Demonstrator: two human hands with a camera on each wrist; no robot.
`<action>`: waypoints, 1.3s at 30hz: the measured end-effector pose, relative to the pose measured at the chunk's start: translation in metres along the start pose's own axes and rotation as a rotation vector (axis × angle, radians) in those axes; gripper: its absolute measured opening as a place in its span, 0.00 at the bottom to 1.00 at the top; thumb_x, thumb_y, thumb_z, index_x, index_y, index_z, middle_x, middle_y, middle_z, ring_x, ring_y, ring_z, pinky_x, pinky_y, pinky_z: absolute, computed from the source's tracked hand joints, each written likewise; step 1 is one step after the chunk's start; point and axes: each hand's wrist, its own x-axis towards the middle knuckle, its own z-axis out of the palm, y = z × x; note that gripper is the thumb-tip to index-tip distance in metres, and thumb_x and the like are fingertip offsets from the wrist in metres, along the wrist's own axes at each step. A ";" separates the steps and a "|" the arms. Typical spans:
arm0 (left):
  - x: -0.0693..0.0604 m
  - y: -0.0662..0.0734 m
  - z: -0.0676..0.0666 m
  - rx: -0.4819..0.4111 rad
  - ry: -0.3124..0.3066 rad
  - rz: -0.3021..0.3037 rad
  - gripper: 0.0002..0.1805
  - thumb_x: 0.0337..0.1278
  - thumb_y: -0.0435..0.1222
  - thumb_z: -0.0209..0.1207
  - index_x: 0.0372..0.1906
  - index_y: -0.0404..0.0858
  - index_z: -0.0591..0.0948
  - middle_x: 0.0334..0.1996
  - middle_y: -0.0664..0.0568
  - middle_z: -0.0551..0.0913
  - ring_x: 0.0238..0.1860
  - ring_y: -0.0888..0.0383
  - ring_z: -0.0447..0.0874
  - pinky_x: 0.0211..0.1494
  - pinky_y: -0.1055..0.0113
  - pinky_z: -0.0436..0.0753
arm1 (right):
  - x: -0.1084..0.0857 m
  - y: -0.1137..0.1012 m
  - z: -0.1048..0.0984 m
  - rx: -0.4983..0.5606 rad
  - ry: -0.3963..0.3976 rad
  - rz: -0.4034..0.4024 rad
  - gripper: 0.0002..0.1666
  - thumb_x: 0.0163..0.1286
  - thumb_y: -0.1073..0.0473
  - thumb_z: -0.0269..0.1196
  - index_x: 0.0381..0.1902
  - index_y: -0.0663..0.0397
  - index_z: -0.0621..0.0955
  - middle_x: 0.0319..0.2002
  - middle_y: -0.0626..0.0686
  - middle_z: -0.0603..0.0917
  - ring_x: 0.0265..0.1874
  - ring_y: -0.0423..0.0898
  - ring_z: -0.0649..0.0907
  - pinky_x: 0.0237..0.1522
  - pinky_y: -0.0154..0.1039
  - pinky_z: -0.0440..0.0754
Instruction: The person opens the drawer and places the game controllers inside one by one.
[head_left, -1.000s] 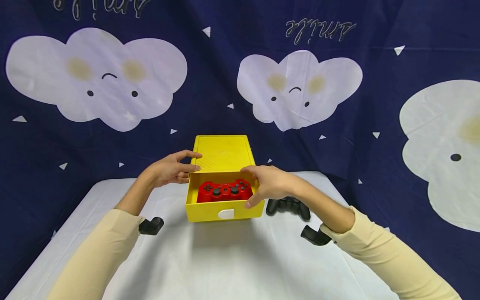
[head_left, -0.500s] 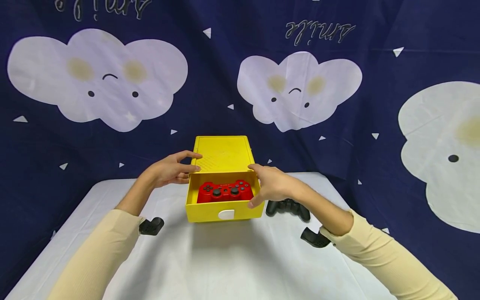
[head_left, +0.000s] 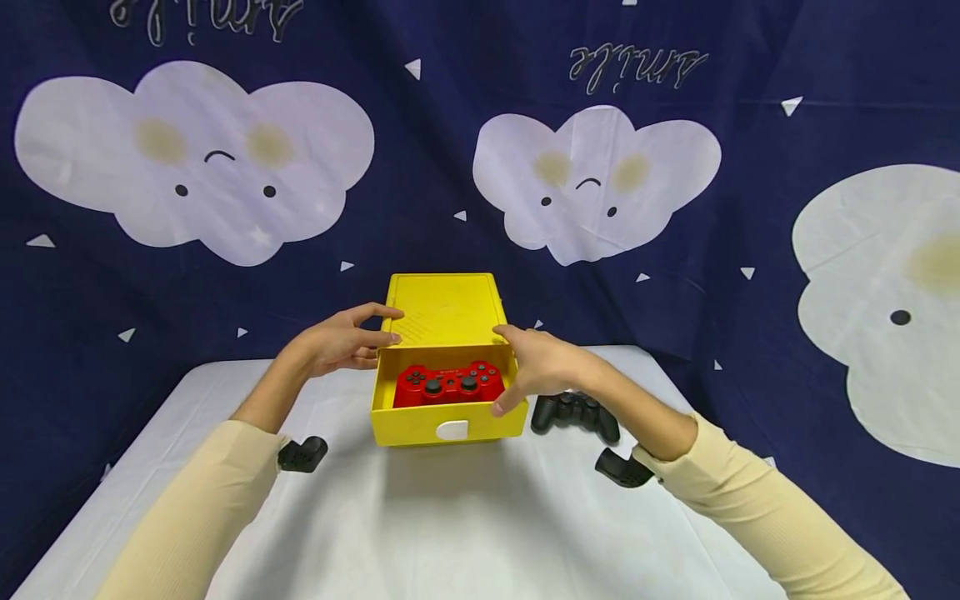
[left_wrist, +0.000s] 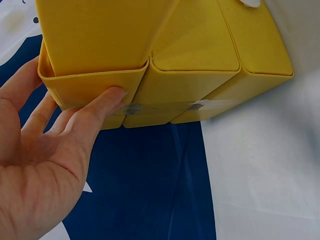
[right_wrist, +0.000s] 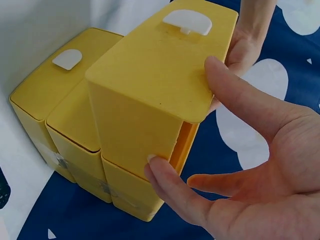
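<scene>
A yellow cabinet (head_left: 450, 308) stands on a white table (head_left: 442, 533), its top drawer (head_left: 408, 427) partly out at the front, with a red game controller (head_left: 450, 385) lying inside. The left hand (head_left: 339, 340) is spread over the cabinet's upper left edge, some fingertips resting on its top and another touching its side. The right hand (head_left: 547, 362) is spread at the cabinet's right front, its thumb against the drawer's front and a fingertip on the cabinet's upper right edge. A white handle (head_left: 452, 430) sits on the drawer's front. Right of the cabinet, partly beneath the right forearm, lies a black game controller (head_left: 573, 412). Behind the cabinet hangs a dark blue cloth (head_left: 420, 183) printed with clouds.
</scene>
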 end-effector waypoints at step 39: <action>-0.003 0.000 -0.002 -0.019 -0.016 0.016 0.34 0.71 0.42 0.61 0.77 0.50 0.63 0.54 0.45 0.74 0.25 0.60 0.65 0.42 0.70 0.79 | 0.013 0.024 0.009 0.187 0.202 0.000 0.45 0.46 0.44 0.83 0.62 0.49 0.80 0.49 0.57 0.85 0.45 0.53 0.82 0.43 0.43 0.84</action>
